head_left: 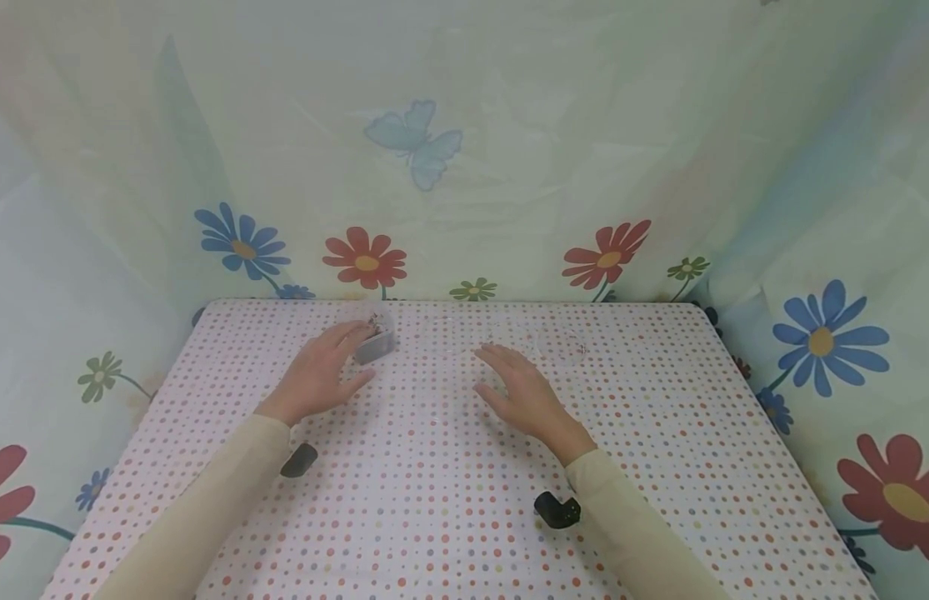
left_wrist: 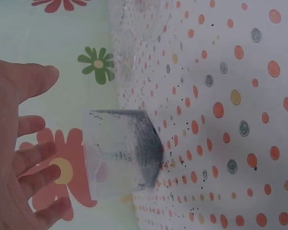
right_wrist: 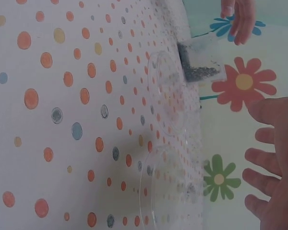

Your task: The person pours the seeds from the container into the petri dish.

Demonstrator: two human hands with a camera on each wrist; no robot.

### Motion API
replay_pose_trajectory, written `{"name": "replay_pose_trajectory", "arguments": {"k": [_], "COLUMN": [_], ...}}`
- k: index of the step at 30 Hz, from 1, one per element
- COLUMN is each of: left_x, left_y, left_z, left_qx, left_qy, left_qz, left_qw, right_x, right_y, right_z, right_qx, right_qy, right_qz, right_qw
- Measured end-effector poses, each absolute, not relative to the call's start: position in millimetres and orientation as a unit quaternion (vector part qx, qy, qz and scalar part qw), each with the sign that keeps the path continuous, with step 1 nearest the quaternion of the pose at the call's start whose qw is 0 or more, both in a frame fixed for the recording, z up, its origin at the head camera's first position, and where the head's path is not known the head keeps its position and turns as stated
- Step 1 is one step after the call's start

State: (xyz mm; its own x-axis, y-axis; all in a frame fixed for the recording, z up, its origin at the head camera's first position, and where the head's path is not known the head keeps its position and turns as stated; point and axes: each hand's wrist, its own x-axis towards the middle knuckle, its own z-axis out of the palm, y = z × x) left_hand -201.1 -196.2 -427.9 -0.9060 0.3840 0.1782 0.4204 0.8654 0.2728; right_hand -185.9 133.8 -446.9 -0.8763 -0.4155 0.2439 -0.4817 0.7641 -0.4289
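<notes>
A clear plastic cup [left_wrist: 110, 158] with dark, soil-like grains [left_wrist: 146, 143] in its bottom stands near the table's back edge, left of centre. My left hand [head_left: 322, 375] hovers right beside this cup, fingers spread and thumb apart; the left wrist view shows a gap between fingers and cup. Over the middle of the table, my right hand [head_left: 520, 396] is held with relaxed, straight fingers and nothing in its grasp. Two shallow clear round dishes, a farther dish [right_wrist: 156, 91] and a nearer dish [right_wrist: 143, 187], lie on the table near it.
Dark specks are scattered on the dotted tablecloth [head_left: 434, 500] around the cup. A flowered curtain [head_left: 509, 167] hangs behind the table and at both sides. Black devices sit at the left wrist [head_left: 299, 460] and the right wrist [head_left: 557, 510].
</notes>
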Motion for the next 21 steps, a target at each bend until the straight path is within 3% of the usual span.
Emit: {"name": "replay_pose_trajectory", "arguments": {"k": [21], "left_x": [-210.1], "left_y": [-204.7], "left_z": [-430.6], "left_qx": [-0.153], "left_qy": [-0.972], "left_qz": [-0.177], "left_qw": [0.022], "right_x": [-188.0], "right_y": [130.7], "right_z": [-448.0], "right_qx": [0.216], "right_qy": [-0.940], "right_qz": [0.258], "right_qw": [0.050]}}
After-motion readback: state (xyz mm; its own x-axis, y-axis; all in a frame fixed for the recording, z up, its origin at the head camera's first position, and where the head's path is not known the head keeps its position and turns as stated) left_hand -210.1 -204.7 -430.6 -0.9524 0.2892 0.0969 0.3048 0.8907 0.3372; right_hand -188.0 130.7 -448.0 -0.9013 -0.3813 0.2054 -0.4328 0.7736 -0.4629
